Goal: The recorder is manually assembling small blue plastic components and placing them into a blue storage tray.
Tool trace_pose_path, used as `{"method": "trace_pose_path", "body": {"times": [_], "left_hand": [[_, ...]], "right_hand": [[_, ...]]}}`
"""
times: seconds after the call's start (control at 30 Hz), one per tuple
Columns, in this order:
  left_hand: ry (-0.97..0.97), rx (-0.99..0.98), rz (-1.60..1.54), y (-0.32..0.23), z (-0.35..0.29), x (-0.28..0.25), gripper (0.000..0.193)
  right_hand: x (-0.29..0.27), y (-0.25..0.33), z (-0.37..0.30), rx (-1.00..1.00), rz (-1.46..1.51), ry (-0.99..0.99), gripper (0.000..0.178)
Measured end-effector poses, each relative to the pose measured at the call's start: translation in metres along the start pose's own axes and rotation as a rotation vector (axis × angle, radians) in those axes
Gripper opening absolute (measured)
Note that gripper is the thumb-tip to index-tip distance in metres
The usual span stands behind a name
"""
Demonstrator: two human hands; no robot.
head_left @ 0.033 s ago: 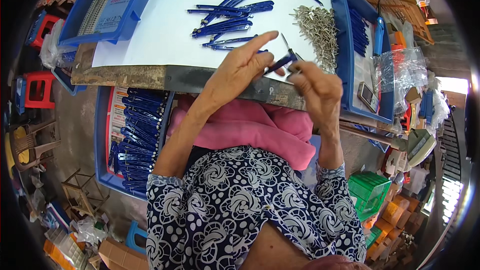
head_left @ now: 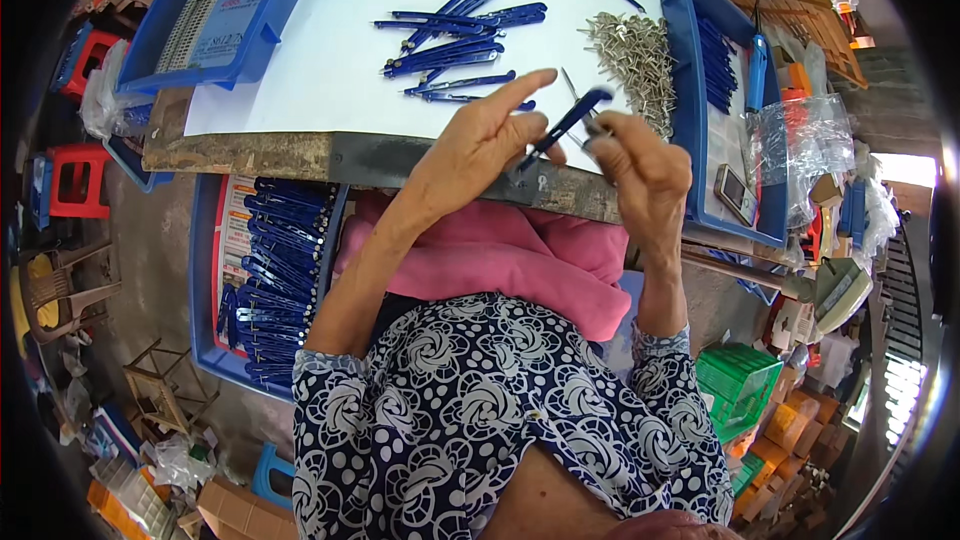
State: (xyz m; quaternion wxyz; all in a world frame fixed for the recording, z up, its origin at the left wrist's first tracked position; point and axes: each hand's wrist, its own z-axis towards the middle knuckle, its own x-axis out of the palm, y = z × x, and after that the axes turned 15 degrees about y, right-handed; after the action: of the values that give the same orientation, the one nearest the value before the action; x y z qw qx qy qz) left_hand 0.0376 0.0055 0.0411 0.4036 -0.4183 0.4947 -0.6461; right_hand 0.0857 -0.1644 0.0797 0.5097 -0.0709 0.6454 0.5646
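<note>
My left hand [head_left: 485, 150] is over the table's front edge, index finger stretched out. Its thumb and other fingers close on the lower end of a slim blue handle-like piece [head_left: 574, 122], blurred and tilted up to the right. Beside it my right hand [head_left: 648, 165] is closed, fingertips pinching a thin metal rod [head_left: 569, 83] that points up and left. The fingertips partly hide where rod and blue piece meet. Several similar blue pieces [head_left: 450, 50] lie loosely piled beyond my left hand. Past my right hand is a heap of small silvery metal pins [head_left: 635, 55].
At the right, a blue tray [head_left: 684, 70] holds more blue pieces, a blue-handled tool [head_left: 757, 70] and a phone-like device [head_left: 736, 194]. Another blue tray [head_left: 262, 50] stands far left. Below the table's left side is a tray full of blue pieces [head_left: 285, 280]. Pink cloth [head_left: 490, 260] covers my lap.
The blue piece has swung so its far end points up to the right. My right hand has shifted slightly right; the left has barely moved.
</note>
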Motion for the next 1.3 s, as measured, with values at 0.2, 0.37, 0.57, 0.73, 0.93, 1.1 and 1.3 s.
{"method": "trace_pose_path", "body": {"times": [0.2, 0.37, 0.57, 0.73, 0.93, 1.1, 1.3], "left_hand": [[0.056, 0.094, -0.041, -0.032, -0.003, 0.001, 0.047], [-0.022, 0.009, -0.039, -0.007, 0.004, -0.008, 0.052], [0.088, 0.073, -0.114, -0.027, -0.002, 0.002, 0.059], [-0.078, 0.009, -0.062, -0.009, 0.007, -0.010, 0.060], [0.097, 0.061, -0.131, -0.024, 0.003, -0.001, 0.060], [-0.048, 0.032, -0.058, -0.002, 0.009, -0.008, 0.061], [0.206, 0.072, -0.236, -0.018, 0.005, 0.000, 0.062]], "right_hand": [[0.013, -0.015, -0.006, -0.029, -0.118, -0.004, 0.013], [0.008, 0.009, -0.004, -0.154, -0.004, 0.034, 0.011], [0.010, -0.032, 0.001, 0.006, -0.252, -0.056, 0.015], [0.014, 0.002, -0.002, -0.150, -0.064, 0.065, 0.013], [0.006, -0.027, 0.002, 0.001, -0.278, -0.032, 0.012], [0.008, 0.002, -0.004, -0.152, -0.195, 0.118, 0.015], [0.006, -0.033, -0.006, -0.023, -0.306, 0.044, 0.014]]}}
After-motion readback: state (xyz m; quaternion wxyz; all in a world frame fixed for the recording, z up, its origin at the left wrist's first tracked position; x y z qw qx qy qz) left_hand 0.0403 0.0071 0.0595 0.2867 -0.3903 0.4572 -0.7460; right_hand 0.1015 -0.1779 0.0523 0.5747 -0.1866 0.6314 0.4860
